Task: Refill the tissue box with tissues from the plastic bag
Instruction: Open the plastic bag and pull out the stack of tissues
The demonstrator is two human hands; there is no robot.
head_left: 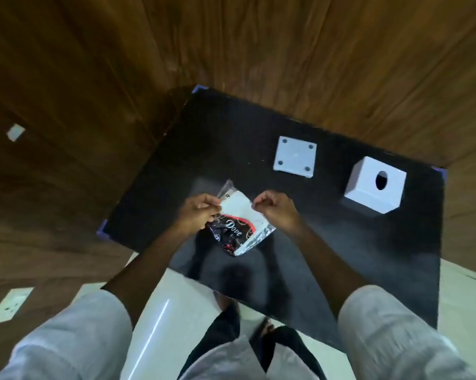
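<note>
A person standing at the near edge of a black table (300, 127) is holding a plastic bag (238, 226) of tissues just above the tabletop, near the middle of that near edge. The left hand (197, 213) is closed in a pinch on the bag's upper left edge, thumb and fingers pressed together on the clear film. The right hand (276, 209) is curled the same way, pinching the upper right edge, so the bag's top is stretching between the two hands. White tissues are showing through the clear upper part of the bag; the lower part is carrying a dark printed label reading "Dove", with a silvery edge at its bottom right corner.

The white tissue box (375, 185) is sitting toward the table's right edge, well apart from the hands, its round opening facing up and showing dark inside. A flat white square panel (295, 157) with four small dark dots at its corners is lying near the far edge, just left of the box and apart from it. Pale rolled sleeves (387, 333) are covering both upper arms. Wood-grain panelling (286, 37) is surrounding the table on the far and left sides.
</note>
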